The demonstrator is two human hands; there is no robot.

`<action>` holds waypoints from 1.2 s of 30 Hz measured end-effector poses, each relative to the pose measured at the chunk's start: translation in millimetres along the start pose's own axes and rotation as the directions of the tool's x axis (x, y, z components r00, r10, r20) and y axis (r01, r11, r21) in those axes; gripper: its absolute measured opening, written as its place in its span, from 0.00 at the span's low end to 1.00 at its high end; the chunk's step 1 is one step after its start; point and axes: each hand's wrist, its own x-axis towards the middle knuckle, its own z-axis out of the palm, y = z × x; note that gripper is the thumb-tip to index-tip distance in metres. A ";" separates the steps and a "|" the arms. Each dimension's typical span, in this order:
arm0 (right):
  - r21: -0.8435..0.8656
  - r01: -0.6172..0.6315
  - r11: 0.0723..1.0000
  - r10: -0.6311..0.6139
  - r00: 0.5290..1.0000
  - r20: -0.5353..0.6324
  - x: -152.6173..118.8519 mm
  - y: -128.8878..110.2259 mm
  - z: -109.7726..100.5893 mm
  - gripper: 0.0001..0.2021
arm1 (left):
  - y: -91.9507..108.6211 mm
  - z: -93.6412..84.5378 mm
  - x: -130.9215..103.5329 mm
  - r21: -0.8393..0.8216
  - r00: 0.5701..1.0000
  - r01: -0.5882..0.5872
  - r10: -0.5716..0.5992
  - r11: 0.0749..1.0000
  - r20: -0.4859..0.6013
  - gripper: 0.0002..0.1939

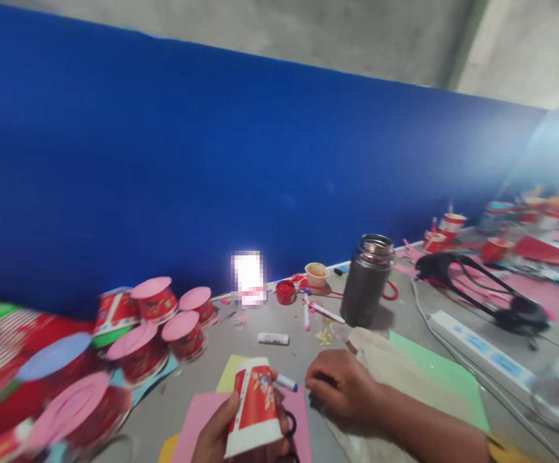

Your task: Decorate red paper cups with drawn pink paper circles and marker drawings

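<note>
hands are apart: left hand [218, 427] wrapped round the red and white cup [256, 400], right hand [340, 382] curled, can't tell if it's empty. open flask [365, 286] just beyond the right one could get knocked by a careless swing and wet the power strip [482, 354] if there's liquid inside (can't see). small bowl [317, 281] past the hands has tannish stuff in it.

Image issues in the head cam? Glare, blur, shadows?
Head view: blown-out, pixelated patch at table's back; hazy glare on blue partition, right; lower-left cups smeared, stretched; far-right cups soft; faint shadow right of flask.
</note>
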 end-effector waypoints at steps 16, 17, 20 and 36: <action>-0.175 -0.029 0.984 -0.118 0.629 -0.768 10.3 16.9 -80.7 0.35 | -14.6 15.1 0.6 0.113 0.994 -0.104 0.108 0.988 -0.030 0.23; -0.167 -0.062 0.984 -0.105 0.554 -0.826 12.8 22.9 -93.8 0.42 | -13.2 16.0 -1.1 0.105 0.991 -0.115 0.121 0.988 -0.054 0.23; -0.019 -0.244 0.970 0.110 0.504 -0.857 20.4 45.5 -124.2 0.51 | -4.0 18.6 -3.9 0.122 0.980 -0.143 0.158 0.982 -0.120 0.22; 0.225 -0.354 0.908 0.393 0.530 -0.752 54.1 44.9 -100.7 0.41 | 3.2 38.7 -7.3 0.196 0.928 -0.112 0.173 0.974 -0.329 0.38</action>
